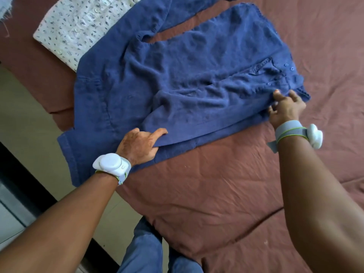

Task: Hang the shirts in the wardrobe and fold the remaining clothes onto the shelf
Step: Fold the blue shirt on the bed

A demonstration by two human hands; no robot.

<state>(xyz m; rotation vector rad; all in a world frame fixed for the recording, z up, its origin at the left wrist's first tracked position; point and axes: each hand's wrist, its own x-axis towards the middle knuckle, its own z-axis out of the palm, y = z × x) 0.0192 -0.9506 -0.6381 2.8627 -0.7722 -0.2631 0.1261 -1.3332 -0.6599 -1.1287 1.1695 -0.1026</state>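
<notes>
Hands at work: left hand [140,145] pinches blue shirt [189,75] hem, right hand [285,109] apparently grips its collar; fabric looks soft, light, limp.

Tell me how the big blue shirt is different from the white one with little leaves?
The dark blue buttoned shirt lies spread out and wrinkly on the brown bedsheet; the white leaf-print garment lies folded in a neat rectangle. The blue one is plain, the white one patterned. The left hand and right hand hold the blue one; nobody touches the white one. Both rest on the bed, and both have buttons.
</notes>
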